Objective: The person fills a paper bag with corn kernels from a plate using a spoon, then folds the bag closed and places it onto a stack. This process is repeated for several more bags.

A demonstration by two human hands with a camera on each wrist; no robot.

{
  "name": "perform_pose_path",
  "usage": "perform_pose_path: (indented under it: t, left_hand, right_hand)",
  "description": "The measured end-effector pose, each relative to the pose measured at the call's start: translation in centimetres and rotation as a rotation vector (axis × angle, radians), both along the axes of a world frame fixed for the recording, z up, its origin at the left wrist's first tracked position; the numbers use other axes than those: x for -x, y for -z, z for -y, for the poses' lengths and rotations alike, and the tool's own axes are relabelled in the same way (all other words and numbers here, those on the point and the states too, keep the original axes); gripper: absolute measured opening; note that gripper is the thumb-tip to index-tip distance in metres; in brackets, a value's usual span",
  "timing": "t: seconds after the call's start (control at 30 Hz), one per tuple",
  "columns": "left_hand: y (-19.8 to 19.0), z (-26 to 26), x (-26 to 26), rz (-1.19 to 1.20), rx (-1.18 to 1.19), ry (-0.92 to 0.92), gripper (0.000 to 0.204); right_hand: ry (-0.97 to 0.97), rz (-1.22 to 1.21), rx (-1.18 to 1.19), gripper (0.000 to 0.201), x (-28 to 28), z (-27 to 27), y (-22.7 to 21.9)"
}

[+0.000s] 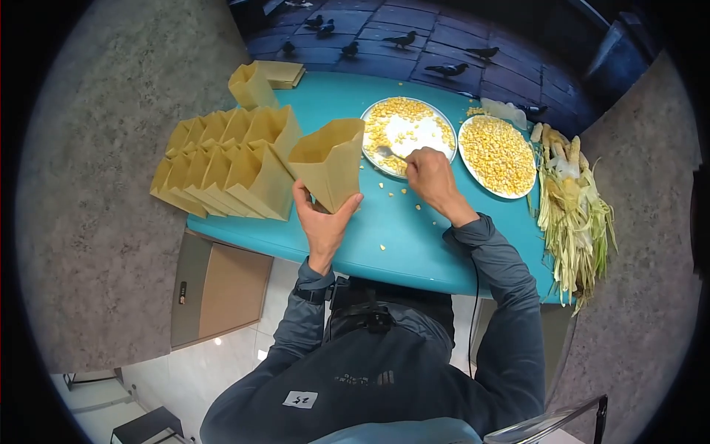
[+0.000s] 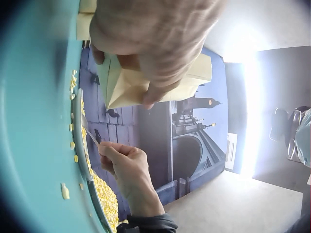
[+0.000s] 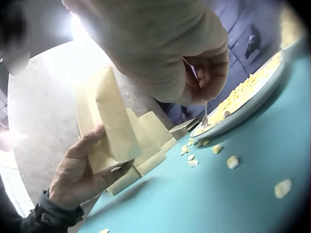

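My left hand (image 1: 323,230) grips an upright brown paper bag (image 1: 325,166) near its base, thumb on one side and fingers on the other. The bag's mouth gapes upward, and its inside bottom is hidden. In my right hand (image 1: 435,180) a metal spoon (image 1: 385,152) is pinched by the handle, its bowl low over the near left part of a white plate (image 1: 423,140). Corn kernels (image 1: 399,111) ring that plate, leaving a bare white patch. The right wrist view shows the spoon (image 3: 205,120) pointing down at the plate's rim.
Rows of opened paper bags (image 1: 222,159) stand at the left, with another bag (image 1: 251,86) and flat folded ones (image 1: 282,73) behind. A fuller plate of kernels (image 1: 497,155) sits right, beside corn husks (image 1: 573,214). Loose kernels dot the teal table (image 1: 399,251).
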State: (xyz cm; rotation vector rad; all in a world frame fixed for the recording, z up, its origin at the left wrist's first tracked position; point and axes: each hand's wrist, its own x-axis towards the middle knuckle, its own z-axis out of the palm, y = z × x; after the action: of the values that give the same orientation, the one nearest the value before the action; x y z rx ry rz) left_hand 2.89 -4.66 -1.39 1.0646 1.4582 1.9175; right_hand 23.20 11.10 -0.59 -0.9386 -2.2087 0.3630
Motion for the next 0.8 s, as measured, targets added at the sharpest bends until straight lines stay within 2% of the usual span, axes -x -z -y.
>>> perform_pose_path:
  t: [0.1,0.23,0.3,0.4,0.47,0.53,0.7,0.8]
  left_hand:
    - [-0.1,0.4,0.5,0.055,-0.014,0.033,0.084]
    - [0.2,0.0,0.0,-0.077,-0.09,-0.019,0.084]
    - [0.2,0.2,0.2,-0.109,-0.105,-0.029,0.084]
    - [0.5,0.2,0.5,-0.006,-0.095,0.008,0.084]
    - [1.1,0.3,1.1,-0.022,-0.106,-0.047,0.083]
    - [0.3,0.5,0.8,-0.028,-0.091,-0.061,0.083]
    - [0.1,0.6,0.4,0.02,-0.064,-0.038,0.083]
    - [1.3,0.5,1.0,-0.002,-0.06,-0.062,0.083]
  right_hand:
    - [0.05,-0.065,0.049,0.011,0.5,-0.1,-1.2]
    - [-0.007,-0.07,0.085,0.012,2.1,0.6,-0.5]
    - [0.09,0.031,0.109,0.012,2.0,-0.3,0.1]
    - [0.105,-0.059,0.065,0.012,0.7,-1.3,-0.4]
    - [0.068,-0.101,0.088,0.012,0.5,-0.4,-0.9]
    - [-0.004,-0.033,0.135,0.013,0.2,0.3,-0.9]
    - [0.133,0.019,0.084,0.012,-1.4,0.1,-1.7]
    - [0.029,-0.078,0.156,0.012,-1.8,1.5,-1.7]
